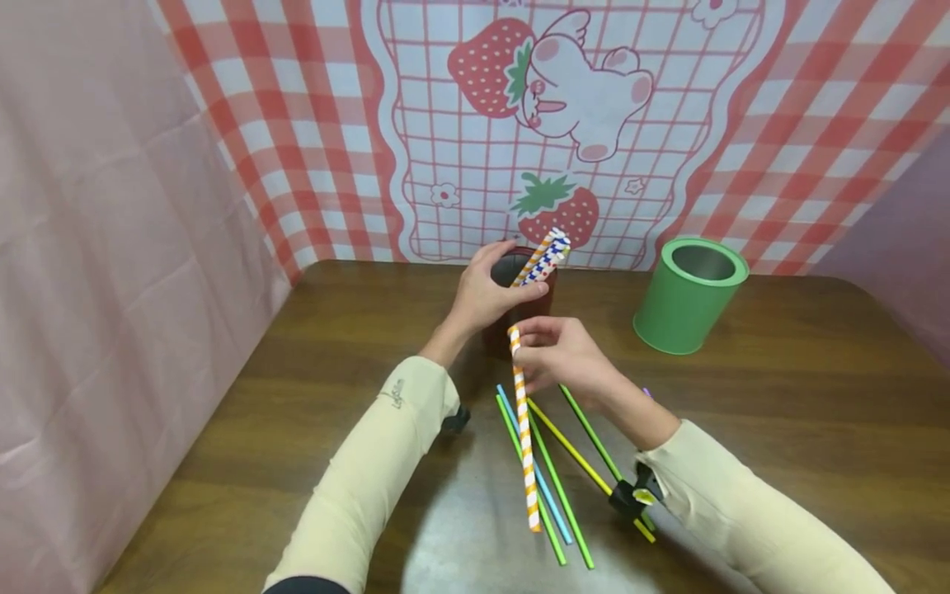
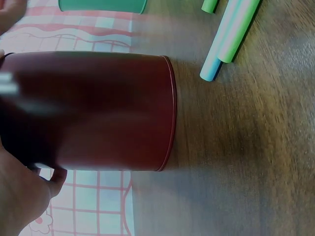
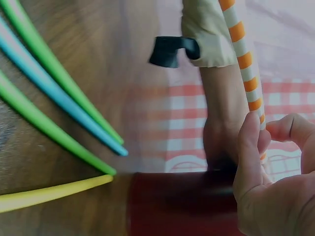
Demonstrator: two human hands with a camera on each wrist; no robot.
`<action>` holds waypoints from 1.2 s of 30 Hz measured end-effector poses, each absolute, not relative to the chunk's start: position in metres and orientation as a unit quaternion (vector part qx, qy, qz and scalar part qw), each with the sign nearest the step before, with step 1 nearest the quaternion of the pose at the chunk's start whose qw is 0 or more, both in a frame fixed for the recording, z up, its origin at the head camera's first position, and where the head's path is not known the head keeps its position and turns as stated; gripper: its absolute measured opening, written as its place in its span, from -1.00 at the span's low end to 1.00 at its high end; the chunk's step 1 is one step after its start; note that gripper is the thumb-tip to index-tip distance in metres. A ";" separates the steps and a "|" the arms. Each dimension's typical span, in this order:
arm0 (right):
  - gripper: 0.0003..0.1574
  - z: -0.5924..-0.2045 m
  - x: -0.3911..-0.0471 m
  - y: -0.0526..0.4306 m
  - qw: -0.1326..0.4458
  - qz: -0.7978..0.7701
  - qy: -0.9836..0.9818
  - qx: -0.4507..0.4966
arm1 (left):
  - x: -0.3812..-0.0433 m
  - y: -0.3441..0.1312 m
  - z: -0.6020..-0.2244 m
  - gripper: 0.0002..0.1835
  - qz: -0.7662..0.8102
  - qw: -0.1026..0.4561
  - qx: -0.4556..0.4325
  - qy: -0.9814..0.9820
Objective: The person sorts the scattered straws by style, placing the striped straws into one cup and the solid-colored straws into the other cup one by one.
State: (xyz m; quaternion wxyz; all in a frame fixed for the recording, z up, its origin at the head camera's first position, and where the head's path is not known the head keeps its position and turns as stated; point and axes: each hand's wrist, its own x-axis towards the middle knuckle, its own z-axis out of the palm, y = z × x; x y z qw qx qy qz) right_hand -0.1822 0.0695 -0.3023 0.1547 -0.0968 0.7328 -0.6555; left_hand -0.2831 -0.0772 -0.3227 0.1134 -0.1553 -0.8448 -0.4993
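Observation:
My left hand [image 1: 481,293] grips a dark red cylindrical canister [image 2: 108,113] near its top. Patterned paper straws [image 1: 549,257], some orange-striped and some with blue marks, stick out of its mouth and lean right. In front of the canister, my right hand [image 1: 567,355] pinches an orange-and-white striped straw [image 1: 529,462] near its upper end, the rest slanting down toward me. The right wrist view shows thumb and fingers meeting on the striped straw [image 3: 246,66]. The canister's inside is mostly hidden.
Below the hands, plain green straws [image 1: 560,487], a blue straw [image 1: 547,487] and a yellow straw [image 1: 571,450] lie on the wooden table [image 1: 779,429]. A green can [image 1: 683,305] stands at the back right. A checked cloth [image 1: 312,124] hangs behind the table.

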 end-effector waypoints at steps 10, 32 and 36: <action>-0.51 -0.271 -0.185 0.073 0.096 -0.689 0.710 -0.109 | -0.282 -0.082 -0.324 -0.15 -0.501 0.118 -0.157 -0.843; -0.68 -0.161 -0.243 0.107 -0.252 -0.725 0.635 -0.090 | -0.283 -0.076 -0.323 -0.10 -0.504 0.119 -0.161 -0.840; -0.77 -0.166 -0.251 0.106 -0.278 -0.732 0.618 -0.077 | -0.282 -0.075 -0.322 -0.11 -0.515 0.113 -0.158 -0.835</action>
